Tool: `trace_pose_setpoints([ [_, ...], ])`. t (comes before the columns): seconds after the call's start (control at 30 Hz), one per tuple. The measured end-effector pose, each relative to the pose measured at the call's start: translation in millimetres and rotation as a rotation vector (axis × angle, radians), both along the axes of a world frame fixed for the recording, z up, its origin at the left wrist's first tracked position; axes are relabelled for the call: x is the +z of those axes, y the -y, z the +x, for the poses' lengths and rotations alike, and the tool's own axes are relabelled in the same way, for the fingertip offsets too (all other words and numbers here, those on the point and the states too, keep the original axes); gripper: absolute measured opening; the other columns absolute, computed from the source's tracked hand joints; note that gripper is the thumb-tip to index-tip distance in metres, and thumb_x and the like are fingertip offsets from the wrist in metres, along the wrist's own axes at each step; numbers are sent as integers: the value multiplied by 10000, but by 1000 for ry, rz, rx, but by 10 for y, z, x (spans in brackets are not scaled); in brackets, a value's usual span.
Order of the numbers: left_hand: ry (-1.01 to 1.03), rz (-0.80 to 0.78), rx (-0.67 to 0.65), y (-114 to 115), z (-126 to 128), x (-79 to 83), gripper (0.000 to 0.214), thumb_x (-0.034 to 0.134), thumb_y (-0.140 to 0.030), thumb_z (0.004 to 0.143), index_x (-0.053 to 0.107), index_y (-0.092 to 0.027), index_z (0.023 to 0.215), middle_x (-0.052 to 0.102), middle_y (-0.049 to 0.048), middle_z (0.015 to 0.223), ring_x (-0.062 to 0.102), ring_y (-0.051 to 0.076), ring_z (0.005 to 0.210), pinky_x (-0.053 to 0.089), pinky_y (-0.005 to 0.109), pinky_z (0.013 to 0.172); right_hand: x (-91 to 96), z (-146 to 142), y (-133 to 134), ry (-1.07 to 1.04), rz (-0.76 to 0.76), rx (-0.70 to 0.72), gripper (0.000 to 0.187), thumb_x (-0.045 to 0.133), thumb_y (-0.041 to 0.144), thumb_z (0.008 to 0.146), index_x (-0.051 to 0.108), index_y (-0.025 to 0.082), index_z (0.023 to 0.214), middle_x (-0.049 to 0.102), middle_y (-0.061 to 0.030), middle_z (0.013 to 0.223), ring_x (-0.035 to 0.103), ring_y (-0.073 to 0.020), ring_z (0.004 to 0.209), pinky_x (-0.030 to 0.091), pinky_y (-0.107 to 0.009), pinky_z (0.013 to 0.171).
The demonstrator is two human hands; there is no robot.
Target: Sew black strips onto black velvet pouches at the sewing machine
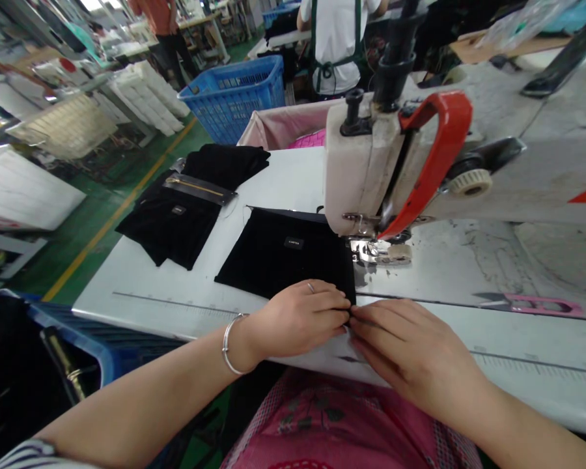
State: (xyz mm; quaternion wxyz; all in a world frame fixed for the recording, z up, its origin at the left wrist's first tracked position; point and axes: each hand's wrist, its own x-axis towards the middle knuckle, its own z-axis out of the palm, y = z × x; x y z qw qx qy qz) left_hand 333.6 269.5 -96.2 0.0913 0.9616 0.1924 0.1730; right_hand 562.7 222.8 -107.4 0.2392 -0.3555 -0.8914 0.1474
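A black fabric piece [283, 260] with a small label lies flat on the white table, its right edge reaching the presser foot [371, 253] of the sewing machine [366, 163]. My left hand [305, 316] is closed on the near right corner of the fabric, fingers curled over it. Against the same corner, my right hand [410, 342] pinches the edge, its fingertips meeting those of the left. The exact fold between the fingers is hidden.
Stacked black pieces with a zipper strip [200, 189] lie at the table's left. Pink thread snips [532, 303] rest at the right. A blue basket [237, 94] and a pink-lined bin [283, 124] stand behind; a co-worker [336, 45] is beyond.
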Motion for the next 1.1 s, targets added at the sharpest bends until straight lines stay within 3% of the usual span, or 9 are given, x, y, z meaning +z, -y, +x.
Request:
trace_pose_setpoints([
  [0.13, 15, 4, -34, -32, -37, -39, 205, 468, -110, 954, 639, -118, 1067, 688, 63, 1139, 612, 143, 1122, 468, 321, 1093, 6, 17, -118, 27, 12, 7, 220, 573, 237, 917, 627, 208, 1128, 661, -33, 1068, 584, -217, 972, 485, -414, 840],
  [0.6, -13, 62, -11, -547, -40, -156, 255, 484, -88, 924, 655, -160, 1100, 680, 57, 1193, 606, 154, 1163, 456, 330, 1098, -24, 37, -543, 132, 124, -26, 258, 549, 284, 926, 627, 191, 1153, 662, -39, 1153, 616, -232, 1001, 506, -414, 869],
  [0.9, 94, 10, 107, -836, 14, -205, 263, 498, -58, 900, 694, -183, 1023, 718, 22, 1090, 645, 150, 1073, 507, 299, 1005, -130, 21, -625, 130, 198, -111, 281, 537, 276, 925, 641, 148, 1153, 637, -80, 1241, 613, -246, 1086, 517, -399, 877],
  [1.1, 163, 5, 210, -949, 62, -235, 242, 551, -61, 876, 735, -194, 958, 735, 22, 1007, 676, 157, 971, 537, 286, 924, -158, 7, -648, 130, 197, -107, 266, 525, 269, 933, 648, 171, 1149, 654, -54, 1220, 619, -236, 1075, 518, -391, 859],
])
